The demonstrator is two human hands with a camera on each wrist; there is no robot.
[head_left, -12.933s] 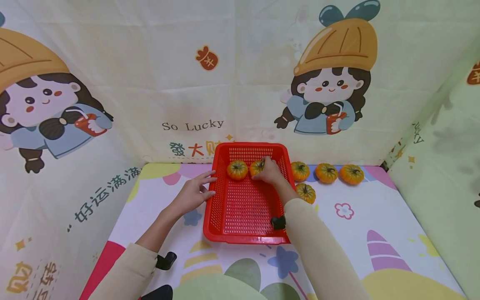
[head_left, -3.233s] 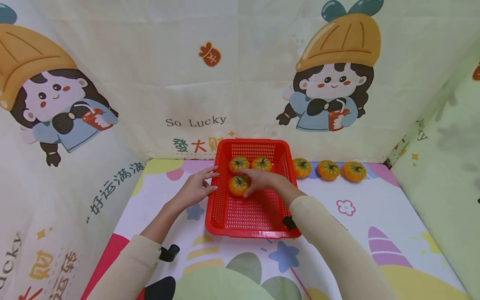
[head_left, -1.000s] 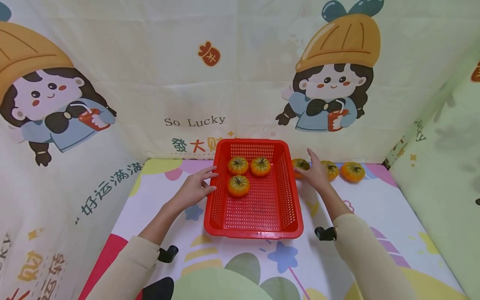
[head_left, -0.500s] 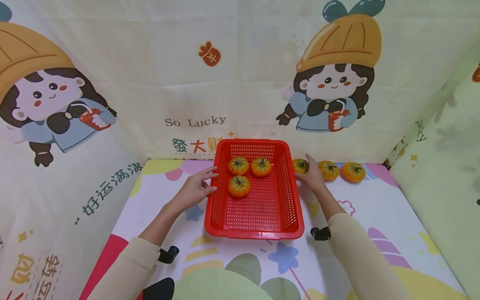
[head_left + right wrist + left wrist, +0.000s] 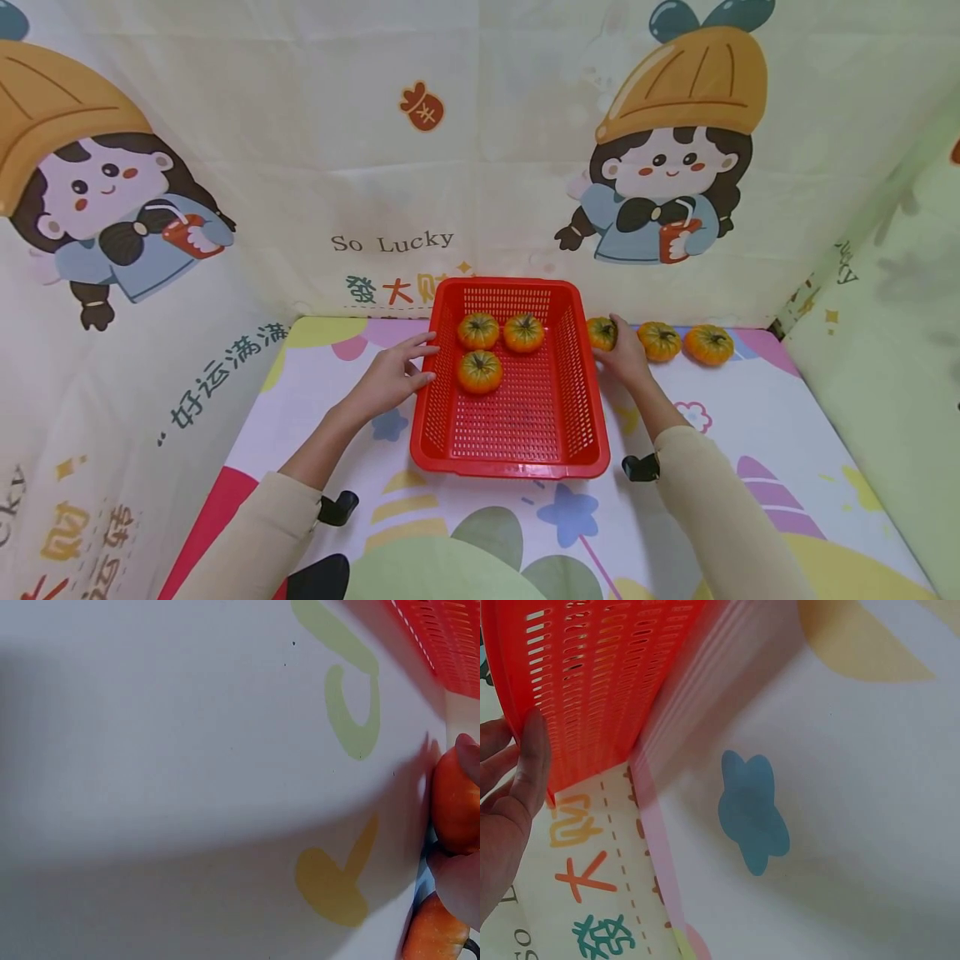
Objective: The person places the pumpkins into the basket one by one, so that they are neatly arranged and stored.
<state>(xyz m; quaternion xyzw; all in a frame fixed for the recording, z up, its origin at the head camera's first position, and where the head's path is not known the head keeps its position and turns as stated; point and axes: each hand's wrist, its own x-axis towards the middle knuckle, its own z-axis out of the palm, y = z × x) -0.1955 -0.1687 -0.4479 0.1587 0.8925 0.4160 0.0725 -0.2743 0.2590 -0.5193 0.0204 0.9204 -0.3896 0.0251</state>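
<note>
A red plastic basket (image 5: pixel 510 468) with slotted walls stands on the table, three small orange pumpkins inside. Two of these, a left pumpkin (image 5: pixel 477 332) and a right pumpkin (image 5: pixel 523 333), sit side by side at the back; a front pumpkin (image 5: pixel 480 372) lies before the left one. My left hand (image 5: pixel 390 375) holds the basket's left rim, thumb against the outer wall in the left wrist view. Right of the basket, my right hand (image 5: pixel 624 354) grips another pumpkin (image 5: pixel 602 333) between thumb and fingers. In the right wrist view this gripped pumpkin (image 5: pixel 456 799) is partly cut off.
Two more pumpkins, a nearer one (image 5: pixel 659 342) and a farther one (image 5: pixel 708 344), stand in a row to the right of my right hand. A printed cloth wall (image 5: pixel 510 200) rises right behind the basket and the row. The table (image 5: pixel 675 467) has a patterned cover.
A third pumpkin went into the basket, and my right hand left it for the pumpkin outside the right wall. Over the last second its fingers closed round that pumpkin. The left hand stayed put.
</note>
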